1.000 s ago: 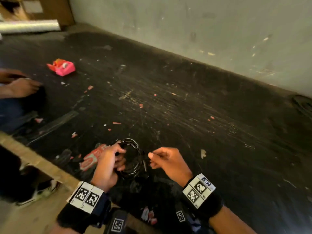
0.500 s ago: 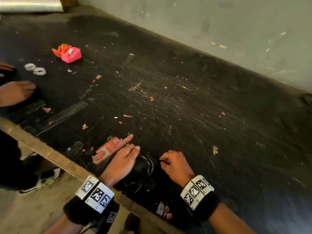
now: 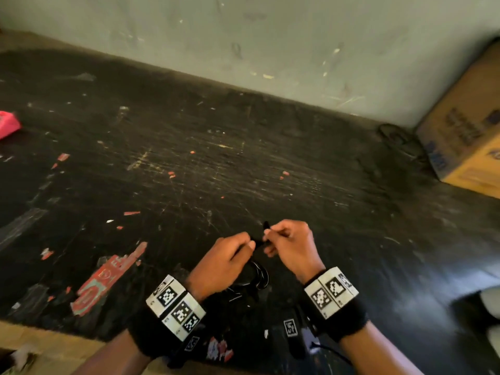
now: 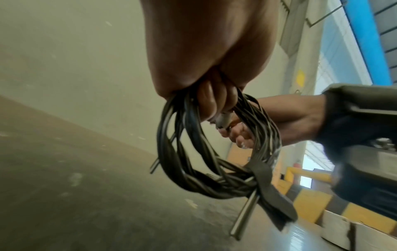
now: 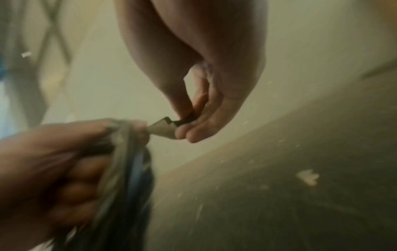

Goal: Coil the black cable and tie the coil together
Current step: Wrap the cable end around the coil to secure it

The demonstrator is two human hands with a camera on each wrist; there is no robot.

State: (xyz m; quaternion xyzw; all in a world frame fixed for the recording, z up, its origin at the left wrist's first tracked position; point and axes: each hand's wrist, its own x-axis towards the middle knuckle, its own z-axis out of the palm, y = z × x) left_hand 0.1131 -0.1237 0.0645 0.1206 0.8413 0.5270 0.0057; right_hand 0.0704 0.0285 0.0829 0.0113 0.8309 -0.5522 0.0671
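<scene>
The black cable (image 3: 258, 276) is wound into a coil (image 4: 214, 169) of several loops and hangs from my left hand (image 3: 230, 259), whose curled fingers (image 4: 214, 101) grip its top (image 5: 122, 144). A flat black strap (image 4: 270, 195) wraps one side of the coil, and a cable end (image 4: 244, 219) sticks out below it. My right hand (image 3: 286, 239) pinches the tip of a black tie strap (image 5: 169, 125) between thumb and fingers (image 5: 193, 134), right next to the left hand. That strap (image 3: 266, 231) runs between the two hands above the black table (image 3: 243, 163).
A cardboard box (image 3: 470, 125) stands at the table's right end by the wall, with another dark cable coil (image 3: 395, 136) beside it. A pink object (image 3: 8, 125) lies at the far left. Red paper scraps (image 3: 105, 280) litter the near left. The table's front edge (image 3: 54, 345) is close to my wrists.
Both hands have lifted off the table with the coil. The right hand now pinches the strap tip. The view has swung right, so the other person's hands are out of frame.
</scene>
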